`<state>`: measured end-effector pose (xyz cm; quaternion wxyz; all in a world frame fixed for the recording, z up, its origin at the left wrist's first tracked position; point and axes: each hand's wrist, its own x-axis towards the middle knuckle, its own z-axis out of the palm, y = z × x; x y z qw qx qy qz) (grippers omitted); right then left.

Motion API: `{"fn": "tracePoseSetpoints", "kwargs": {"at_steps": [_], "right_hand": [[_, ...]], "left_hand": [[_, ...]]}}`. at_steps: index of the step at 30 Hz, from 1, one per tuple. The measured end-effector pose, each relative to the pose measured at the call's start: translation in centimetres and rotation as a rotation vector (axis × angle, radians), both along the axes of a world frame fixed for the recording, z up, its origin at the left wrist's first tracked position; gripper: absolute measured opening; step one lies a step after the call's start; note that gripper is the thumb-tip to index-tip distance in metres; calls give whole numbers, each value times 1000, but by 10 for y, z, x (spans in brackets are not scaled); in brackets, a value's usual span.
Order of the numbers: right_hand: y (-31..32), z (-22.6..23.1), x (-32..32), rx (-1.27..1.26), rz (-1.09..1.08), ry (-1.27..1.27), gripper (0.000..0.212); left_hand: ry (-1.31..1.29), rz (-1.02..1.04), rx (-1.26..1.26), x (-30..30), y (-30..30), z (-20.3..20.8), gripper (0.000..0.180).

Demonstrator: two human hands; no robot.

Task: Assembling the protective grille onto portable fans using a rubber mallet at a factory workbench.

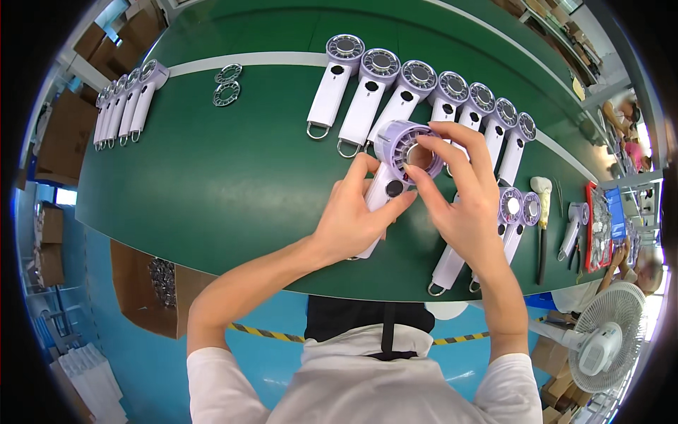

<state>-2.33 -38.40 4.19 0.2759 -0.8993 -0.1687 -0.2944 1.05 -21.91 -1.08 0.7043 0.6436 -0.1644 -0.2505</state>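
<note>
My left hand [359, 212] is closed round the white handle of a handheld fan [384, 185], thumb beside its dark round button. The fan's lilac head tilts up to the right. My right hand [462, 180] bends over that head, thumb and fingertips pinching at its round front, where a shiny centre shows; whether a separate part is between the fingertips, I cannot tell. Behind my hands stands a row of similar handheld fans [361, 106] with silver grilles and wire loops. More fans [510, 212] lie beside my right forearm, partly hidden by it.
Two silver ring grilles [227, 95] lie at the far left, near another group of fans [143, 106]. On the right are a black-handled tool [542, 233] and a red tray [599, 226]. A cardboard box [141, 297] and a standing fan [607, 339] flank the green table [233, 184]. Co-workers sit far right.
</note>
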Motion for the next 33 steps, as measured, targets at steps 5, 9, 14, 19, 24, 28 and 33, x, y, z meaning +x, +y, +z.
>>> {"fn": "tracePoseSetpoints", "kwargs": {"at_steps": [5, 9, 14, 19, 24, 28, 33], "right_hand": [[4, 0, 15, -11, 10, -15, 33], [-1, 14, 40, -89, 104, 47, 32], [19, 51, 96, 53, 114, -16, 26], [83, 55, 168, 3, 412, 201, 28], [146, -6, 240, -293, 438, 457, 30], [177, -43, 274, -477, 203, 518, 36], [188, -50, 278, -350, 298, 612, 27]], "left_hand": [[-23, -9, 3, 11, 5, 2, 36], [160, 28, -84, 21, 1, -2, 35], [136, 103, -191, 27, 8, -2, 41], [93, 87, -175, 23, 3, -10, 51], [84, -62, -111, 17, 3, -17, 47], [35, -74, -45, 21, 4, -19, 45], [86, -86, -86, 22, 9, -17, 47]]}}
